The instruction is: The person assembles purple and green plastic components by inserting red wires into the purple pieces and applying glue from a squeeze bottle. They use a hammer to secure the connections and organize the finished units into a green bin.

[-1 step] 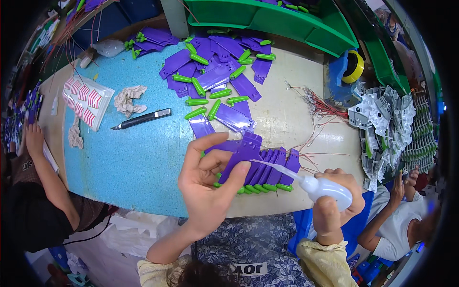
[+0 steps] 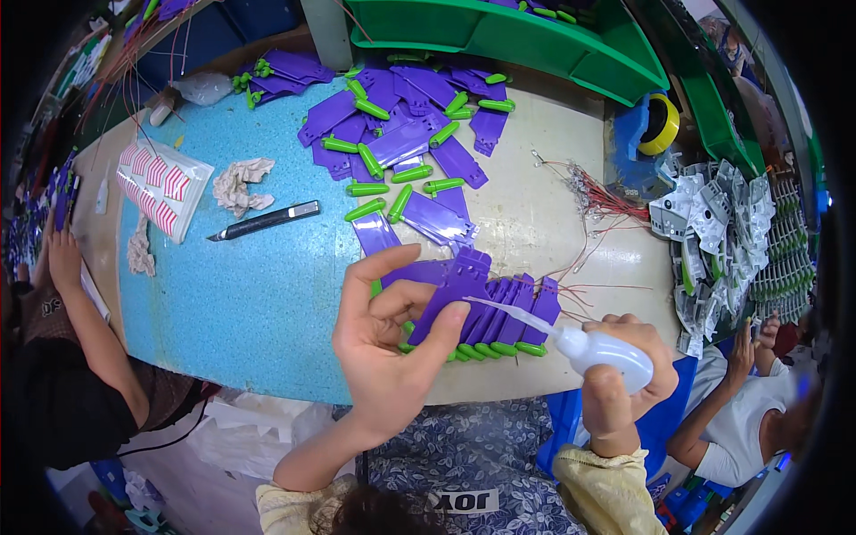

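Note:
Between the thumb and fingers of my left hand [image 2: 392, 343] is a flat purple plastic piece [image 2: 456, 290], held tilted. My right hand [image 2: 629, 383] grips a white squeeze bottle [image 2: 611, 357] with a long thin nozzle. Its tip reaches the purple piece close to my left thumb; whether it touches, I cannot tell. Just behind and right of my left hand, a row of purple pieces with green ends [image 2: 508, 312] lies overlapping on the table. Farther off is a loose pile of similar purple pieces [image 2: 406, 143] with green ends.
A black utility knife [image 2: 265, 221], crumpled tissue [image 2: 241, 185] and a red-striped white packet [image 2: 165, 190] lie on the blue mat [image 2: 285, 294]. Toward the right are red wires [image 2: 615, 201], yellow tape [image 2: 660, 125] and grey plastic parts [image 2: 704, 214]. Green bins [image 2: 535, 53] stand behind. People sit at both sides.
The squeeze bottle and my right hand have shifted very slightly left. My left hand keeps its hold on the purple piece, almost unmoved.

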A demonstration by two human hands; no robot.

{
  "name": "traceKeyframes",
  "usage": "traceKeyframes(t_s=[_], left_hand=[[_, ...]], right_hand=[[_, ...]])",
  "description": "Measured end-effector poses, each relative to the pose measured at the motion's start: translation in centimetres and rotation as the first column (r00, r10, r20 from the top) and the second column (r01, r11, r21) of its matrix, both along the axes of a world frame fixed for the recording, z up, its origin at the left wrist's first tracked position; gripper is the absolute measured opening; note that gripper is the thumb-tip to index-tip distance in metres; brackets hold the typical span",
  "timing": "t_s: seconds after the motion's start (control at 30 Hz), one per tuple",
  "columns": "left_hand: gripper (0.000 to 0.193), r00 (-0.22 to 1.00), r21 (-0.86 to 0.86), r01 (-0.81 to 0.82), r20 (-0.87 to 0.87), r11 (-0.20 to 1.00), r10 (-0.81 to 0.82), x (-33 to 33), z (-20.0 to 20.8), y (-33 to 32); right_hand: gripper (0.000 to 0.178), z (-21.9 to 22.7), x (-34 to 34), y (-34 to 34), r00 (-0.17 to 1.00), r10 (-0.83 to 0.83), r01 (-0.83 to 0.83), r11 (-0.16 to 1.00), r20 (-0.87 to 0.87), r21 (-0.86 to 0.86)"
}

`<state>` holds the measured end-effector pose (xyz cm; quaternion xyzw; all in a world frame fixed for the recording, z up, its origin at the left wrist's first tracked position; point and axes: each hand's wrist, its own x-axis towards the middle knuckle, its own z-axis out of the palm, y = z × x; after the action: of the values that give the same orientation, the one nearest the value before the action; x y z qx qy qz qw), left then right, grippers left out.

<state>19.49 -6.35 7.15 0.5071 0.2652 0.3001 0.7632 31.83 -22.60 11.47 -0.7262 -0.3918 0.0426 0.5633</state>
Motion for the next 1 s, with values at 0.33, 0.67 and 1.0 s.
traceKeyframes(t_s=[0.33, 0.67, 1.0], left_hand=[[0.060, 0.998, 0.105, -0.017, -0.063, 0.994, 0.023, 0.0, 0.3, -0.2], [0.059, 0.998, 0.128, -0.008, -0.056, 0.992, 0.016, 0.1, 0.1, -0.3], [0.054, 0.997, -0.262, 0.054, -0.046, 0.963, -0.068, -0.1, -0.7, 0.6]], right_hand=[[0.031, 0.5, 0.2, 1.1, 0.994, 0.069, -0.058, 0.990, 0.083, -0.127], [0.032, 0.5, 0.4, 1.0, 0.988, 0.082, -0.062, 0.987, 0.133, -0.148], [0.038, -3.7, 10.4, 4.9, 0.941, -0.188, 0.180, 0.982, -0.281, -0.053]])
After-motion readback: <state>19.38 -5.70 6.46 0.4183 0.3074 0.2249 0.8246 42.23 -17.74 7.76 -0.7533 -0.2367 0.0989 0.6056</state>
